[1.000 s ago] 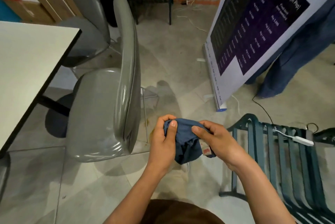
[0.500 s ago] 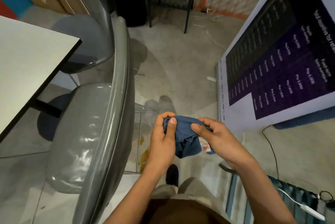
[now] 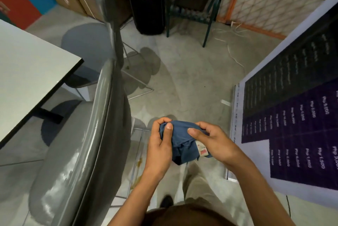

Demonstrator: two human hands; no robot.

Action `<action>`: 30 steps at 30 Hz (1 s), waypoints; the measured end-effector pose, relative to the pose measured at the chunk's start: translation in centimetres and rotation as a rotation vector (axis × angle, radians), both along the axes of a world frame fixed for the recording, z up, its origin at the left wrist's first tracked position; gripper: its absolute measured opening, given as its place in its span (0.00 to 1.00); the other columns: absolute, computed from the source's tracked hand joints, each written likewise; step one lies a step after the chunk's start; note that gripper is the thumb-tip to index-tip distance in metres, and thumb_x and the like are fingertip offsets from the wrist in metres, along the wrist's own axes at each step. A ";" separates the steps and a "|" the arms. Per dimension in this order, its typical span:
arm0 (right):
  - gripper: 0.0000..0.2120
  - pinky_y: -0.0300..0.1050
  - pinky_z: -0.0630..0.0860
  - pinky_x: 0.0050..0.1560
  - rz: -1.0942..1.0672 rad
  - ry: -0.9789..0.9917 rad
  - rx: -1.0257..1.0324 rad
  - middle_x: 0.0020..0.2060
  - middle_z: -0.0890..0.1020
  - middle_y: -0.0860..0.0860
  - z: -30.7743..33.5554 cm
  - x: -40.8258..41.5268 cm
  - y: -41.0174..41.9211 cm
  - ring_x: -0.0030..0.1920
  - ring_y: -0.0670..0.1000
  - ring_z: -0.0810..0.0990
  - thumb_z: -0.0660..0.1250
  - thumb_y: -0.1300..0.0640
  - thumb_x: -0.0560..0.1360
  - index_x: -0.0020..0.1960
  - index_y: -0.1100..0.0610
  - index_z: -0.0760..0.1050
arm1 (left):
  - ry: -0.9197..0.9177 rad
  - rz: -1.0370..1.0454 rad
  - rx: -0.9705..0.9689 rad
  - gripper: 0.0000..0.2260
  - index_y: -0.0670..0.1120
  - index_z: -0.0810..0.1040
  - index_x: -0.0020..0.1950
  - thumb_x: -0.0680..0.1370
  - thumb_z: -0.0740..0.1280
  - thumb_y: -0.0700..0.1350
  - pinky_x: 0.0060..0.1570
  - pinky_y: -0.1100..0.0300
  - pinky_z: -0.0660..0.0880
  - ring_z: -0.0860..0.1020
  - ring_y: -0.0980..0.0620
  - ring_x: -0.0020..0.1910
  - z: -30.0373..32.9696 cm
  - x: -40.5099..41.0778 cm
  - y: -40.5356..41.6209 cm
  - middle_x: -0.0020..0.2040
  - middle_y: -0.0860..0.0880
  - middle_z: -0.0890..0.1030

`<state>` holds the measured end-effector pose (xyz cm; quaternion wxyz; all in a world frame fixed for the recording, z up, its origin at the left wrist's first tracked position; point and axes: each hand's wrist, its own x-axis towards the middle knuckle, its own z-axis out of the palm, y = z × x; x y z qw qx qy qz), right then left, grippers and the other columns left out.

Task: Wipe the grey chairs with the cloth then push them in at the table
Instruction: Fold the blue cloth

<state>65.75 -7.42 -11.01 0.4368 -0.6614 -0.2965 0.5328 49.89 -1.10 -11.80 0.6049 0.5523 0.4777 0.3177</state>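
A bunched blue cloth (image 3: 182,140) with a small white label is held in front of me, above the floor. My left hand (image 3: 161,145) grips its left side, thumb on top. My right hand (image 3: 212,140) pinches its right side. A glossy grey chair (image 3: 87,152) stands just left of my hands, its backrest towards me and its seat facing the white table (image 3: 27,72). A second grey chair (image 3: 86,43) stands farther back by the table's corner, its backrest rising at the top of the view. Neither hand touches a chair.
A large leaning sign board (image 3: 296,108) with purple and black panels fills the right side. A black speaker (image 3: 146,1) and a dark metal stand (image 3: 192,6) are at the back. White cables (image 3: 232,50) trail on the tiled floor between.
I have stepped forward, so the near chair now sits closer and lower left. The green bench has left the view. Both hands keep hold of the cloth, shifting it slightly.
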 end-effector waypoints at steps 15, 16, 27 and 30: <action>0.08 0.55 0.80 0.54 0.150 -0.060 -0.003 0.48 0.86 0.57 2.4 20.9 18.7 0.52 0.60 0.84 0.68 0.55 0.81 0.54 0.59 0.81 | 0.048 0.112 0.063 0.05 0.49 0.74 0.58 0.86 0.60 0.46 0.44 0.55 0.79 0.80 0.54 0.44 2.4 19.9 16.2 0.46 0.55 0.80; 0.08 0.52 0.80 0.51 0.145 -0.061 0.003 0.47 0.86 0.57 2.3 21.9 19.7 0.51 0.59 0.84 0.68 0.55 0.81 0.53 0.60 0.81 | 0.054 0.110 0.070 0.05 0.49 0.74 0.58 0.86 0.60 0.46 0.44 0.56 0.79 0.80 0.54 0.44 2.2 20.8 17.3 0.46 0.54 0.80; 0.08 0.49 0.79 0.52 0.170 -0.116 0.019 0.44 0.86 0.53 0.8 31.7 35.6 0.47 0.50 0.85 0.68 0.52 0.81 0.51 0.56 0.81 | -0.003 0.132 0.039 0.04 0.48 0.75 0.57 0.86 0.60 0.44 0.45 0.61 0.78 0.80 0.55 0.46 0.0 30.8 33.6 0.47 0.54 0.80; 0.08 0.43 0.77 0.46 0.172 -0.098 0.016 0.41 0.85 0.52 1.4 34.5 41.2 0.43 0.47 0.83 0.68 0.53 0.81 0.50 0.57 0.80 | -0.038 0.099 0.034 0.05 0.47 0.75 0.58 0.86 0.60 0.44 0.44 0.60 0.78 0.80 0.55 0.44 0.2 33.8 39.5 0.45 0.56 0.80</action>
